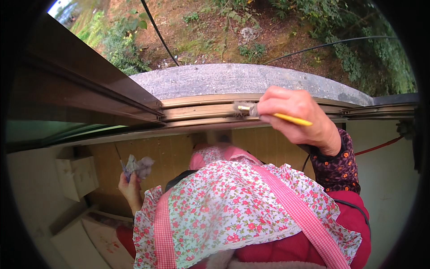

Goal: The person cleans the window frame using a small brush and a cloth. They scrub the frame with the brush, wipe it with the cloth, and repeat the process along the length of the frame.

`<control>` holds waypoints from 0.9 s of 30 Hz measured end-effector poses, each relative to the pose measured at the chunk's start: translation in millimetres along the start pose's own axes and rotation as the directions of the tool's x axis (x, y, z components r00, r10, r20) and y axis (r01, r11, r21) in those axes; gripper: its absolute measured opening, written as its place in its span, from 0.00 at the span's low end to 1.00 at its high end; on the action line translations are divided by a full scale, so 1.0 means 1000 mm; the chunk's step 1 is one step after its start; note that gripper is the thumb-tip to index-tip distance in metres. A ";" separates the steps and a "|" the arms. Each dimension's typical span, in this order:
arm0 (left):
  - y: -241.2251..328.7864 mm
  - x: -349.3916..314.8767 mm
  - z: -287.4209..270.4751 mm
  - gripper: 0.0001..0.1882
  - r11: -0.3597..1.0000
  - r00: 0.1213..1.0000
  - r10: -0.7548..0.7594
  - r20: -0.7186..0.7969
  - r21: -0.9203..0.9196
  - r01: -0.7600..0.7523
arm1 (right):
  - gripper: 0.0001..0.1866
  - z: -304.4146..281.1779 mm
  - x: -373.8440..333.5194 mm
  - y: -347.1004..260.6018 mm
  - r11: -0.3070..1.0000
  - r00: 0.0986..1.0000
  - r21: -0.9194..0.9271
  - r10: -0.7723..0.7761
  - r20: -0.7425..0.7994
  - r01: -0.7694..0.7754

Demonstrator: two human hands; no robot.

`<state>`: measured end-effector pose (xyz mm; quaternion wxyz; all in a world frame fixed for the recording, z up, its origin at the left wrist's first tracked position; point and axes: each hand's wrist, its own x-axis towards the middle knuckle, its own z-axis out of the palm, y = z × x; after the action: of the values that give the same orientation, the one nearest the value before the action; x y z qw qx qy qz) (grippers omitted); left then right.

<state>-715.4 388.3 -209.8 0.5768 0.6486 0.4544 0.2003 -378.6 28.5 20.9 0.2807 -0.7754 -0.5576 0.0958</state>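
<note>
My right hand (291,110) is closed round a small brush with a yellow handle (293,119). Its grey, dusty-looking bristles (239,107) are at the grooves of a bronze-coloured sliding-window track (197,111). Low on the left, my left hand (130,188) grips a crumpled pale grey-lilac rag (143,167). The same hand also holds a slim tool with a dark thin shaft (118,152) and a bluish handle; its exact kind is unclear. Part of the left-hand fingers is hidden behind the rag.
A dark-framed window sash (89,85) stands at the left end of the track. Beyond lies a grey stone ledge (215,80), then a slope with plants and black cables. A white box (77,177) is on the left, and a red cord (378,145) hangs at right.
</note>
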 end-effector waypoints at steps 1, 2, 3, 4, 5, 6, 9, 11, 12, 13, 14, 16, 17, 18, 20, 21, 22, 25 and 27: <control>-0.001 0.001 0.001 0.06 1.000 1.000 -0.001 0.003 -0.006 0.001 | 0.09 0.004 -0.002 0.003 0.999 0.996 0.023 0.033 0.088 -0.035; -0.001 0.002 0.001 0.06 1.000 1.000 -0.001 0.006 -0.009 0.001 | 0.09 0.007 -0.004 0.006 1.000 0.992 0.016 0.021 0.121 -0.023; -0.001 0.003 0.002 0.06 1.000 1.000 -0.004 0.010 -0.018 0.004 | 0.09 0.010 -0.004 0.009 1.000 0.988 0.010 0.009 0.153 -0.011; -0.001 0.003 0.002 0.06 1.000 1.000 -0.005 0.013 -0.028 0.005 | 0.10 0.014 -0.004 0.011 1.000 0.983 0.004 -0.003 0.183 0.002; -0.001 0.004 0.004 0.06 0.999 1.000 -0.006 0.018 -0.035 0.006 | 0.11 0.018 -0.002 0.013 0.996 0.982 -0.024 -0.083 0.168 0.088; 0.000 0.005 0.005 0.05 0.999 0.999 0.002 0.033 -0.046 -0.001 | 0.12 0.023 0.003 0.014 0.996 0.979 -0.023 -0.074 0.192 0.080; 0.000 0.007 0.009 0.05 0.998 0.998 0.014 0.058 -0.065 -0.010 | 0.14 0.040 0.029 0.012 0.986 0.975 0.028 -0.169 0.144 0.167; 0.000 0.008 0.009 0.04 0.999 0.998 0.001 0.057 -0.040 0.001 | 0.12 0.049 0.055 0.008 0.983 0.983 0.025 -0.184 0.014 0.184; -0.001 0.009 0.009 0.04 1.000 0.998 0.000 0.056 -0.031 0.002 | 0.11 0.049 0.066 0.007 0.987 0.988 0.017 -0.157 0.011 0.157; -0.001 0.009 0.008 0.04 1.000 0.998 0.001 0.056 -0.021 0.001 | 0.12 0.043 0.075 0.008 0.957 0.899 -0.064 -0.289 -0.330 0.284; -0.002 0.010 0.006 0.04 0.999 0.999 0.023 0.039 -0.022 -0.023 | 0.14 0.038 0.083 0.008 0.923 0.738 -0.174 -0.381 -0.558 0.345; -0.006 0.007 0.001 0.05 0.998 1.000 0.010 0.015 -0.055 -0.009 | 0.06 0.024 0.075 0.008 0.901 0.614 0.290 0.034 -0.789 0.323; -0.007 0.006 -0.003 0.06 0.998 1.000 0.011 0.011 -0.058 -0.010 | 0.09 0.017 0.065 0.008 0.910 0.733 0.334 0.051 -0.678 0.246; -0.009 0.006 -0.004 0.06 0.999 1.000 -0.007 0.006 -0.033 0.007 | 0.11 0.012 0.055 0.010 0.918 0.815 0.336 0.025 -0.578 0.210; -0.012 0.004 -0.007 0.07 0.999 0.999 -0.051 -0.009 0.013 0.052 | 0.08 0.014 0.039 0.015 0.979 0.977 0.192 -0.022 -0.213 0.064; -0.012 0.003 -0.008 0.07 0.997 0.997 -0.076 -0.008 0.019 0.076 | 0.06 0.024 0.037 0.018 0.972 0.979 0.196 -0.097 -0.182 0.133; -0.013 0.002 -0.008 0.07 0.998 0.998 -0.068 -0.008 0.014 0.068 | 0.07 0.032 0.034 0.019 0.952 0.990 0.285 -0.078 -0.117 0.108; -0.011 0.002 -0.006 0.07 0.999 0.999 -0.051 -0.013 -0.004 0.051 | 0.09 0.055 0.049 0.018 0.944 0.984 0.282 -0.177 0.006 0.168; -0.008 0.003 -0.004 0.07 0.999 0.999 -0.049 -0.022 -0.025 0.048 | 0.10 0.063 0.070 0.011 0.970 0.978 0.150 -0.202 0.059 0.192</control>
<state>-720.0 392.6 -216.9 0.5842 0.6279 0.4741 0.1991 -373.9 110.8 -25.4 0.3231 -0.6898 -0.6334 0.1361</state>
